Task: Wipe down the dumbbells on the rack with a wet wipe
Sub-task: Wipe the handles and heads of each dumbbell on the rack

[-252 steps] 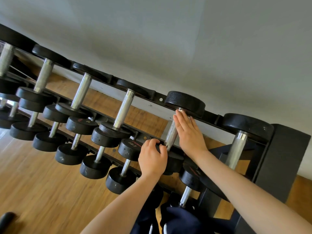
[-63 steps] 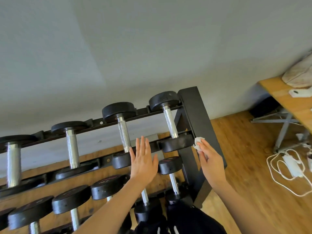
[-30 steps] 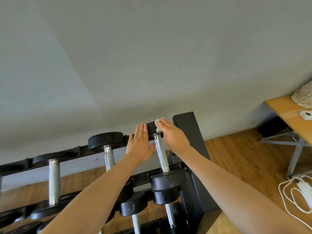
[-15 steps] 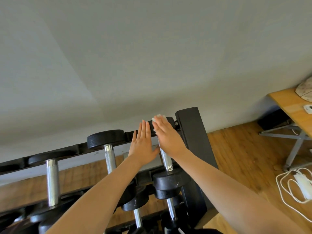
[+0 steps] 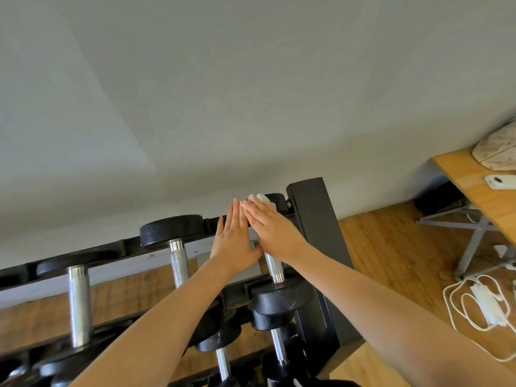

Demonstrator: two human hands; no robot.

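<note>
Black rubber heads and knurled steel handles line the top tier of the dumbbell rack [image 5: 312,213], and both hands reach to its right end, against the grey wall [image 5: 223,93]. The right hand [image 5: 272,230] lies with straight fingers over the far head of the rightmost dumbbell [image 5: 275,297], pressing a white wet wipe [image 5: 261,199] onto that head; the wipe shows only as a crumpled edge past the fingertips, and most of the far head is hidden under the hand. How the thumb sits on the wipe cannot be seen. The left hand [image 5: 234,244] is flat and open just beside it, fingers together and straight, laid on the back rail of the rack with its thumb touching the right hand's wrist side. Below the hands the dumbbell's steel handle runs down to its near head, which rests on the front rail. To the left on the same tier sit a second dumbbell [image 5: 174,233] and a third dumbbell [image 5: 78,297], while smaller ones fill the tier below. Right of the rack the wooden floor [image 5: 391,261] carries a coiled white cable [image 5: 474,300], and a wooden table [image 5: 472,180] holds a small white device [image 5: 499,181].
</note>
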